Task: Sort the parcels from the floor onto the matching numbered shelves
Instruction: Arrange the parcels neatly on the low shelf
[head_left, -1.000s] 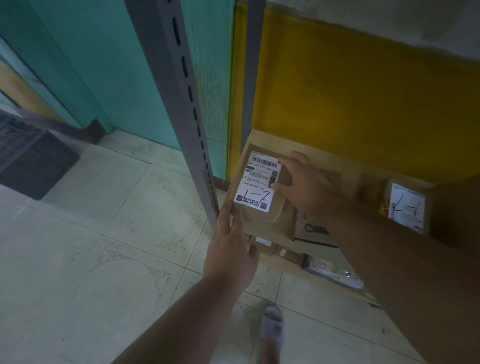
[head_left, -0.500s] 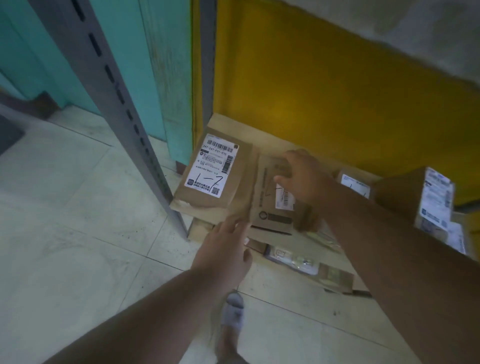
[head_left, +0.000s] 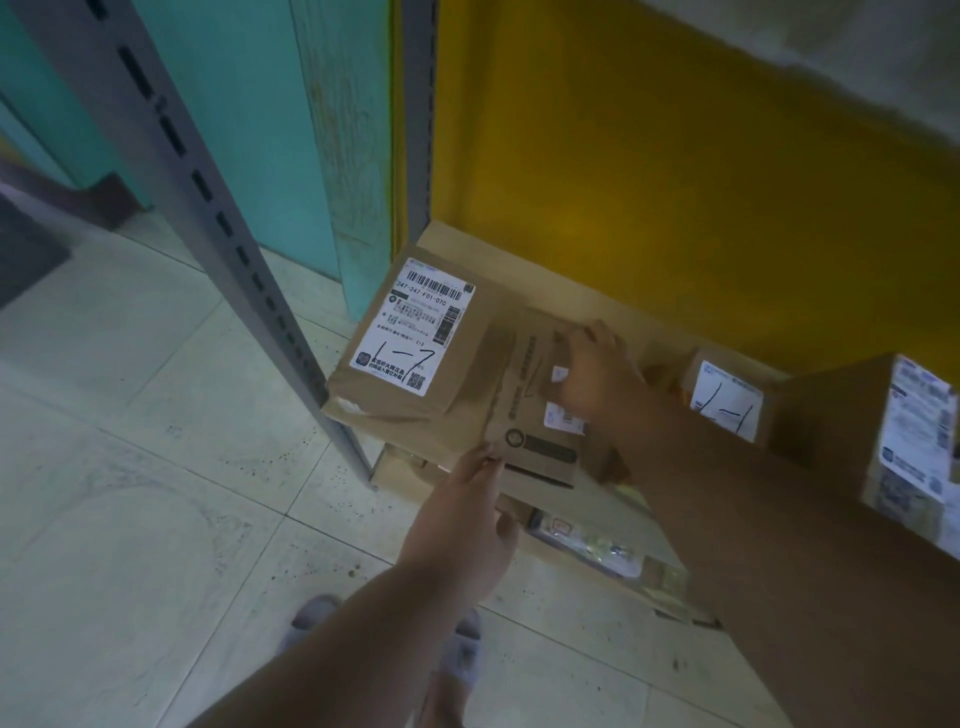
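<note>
Right hand (head_left: 592, 379) curled on the brown parcel (head_left: 524, 415), left hand (head_left: 462, 525) fingertips at its 7 o'clock corner; 1-7 parcel (head_left: 415, 348) already shelved, brown parcel's placement judged unfinished.

A brown padded parcel (head_left: 415, 358) lies flat at the left end of the low wooden shelf (head_left: 597, 296), its white label marked "1-7" facing up. Just right of it a flat brown carton (head_left: 524, 410) lies with its near edge past the shelf front. Farther right stand a small box (head_left: 727, 395) labelled "1-1" and a larger labelled box (head_left: 852, 431), upright, near each other.
</note>
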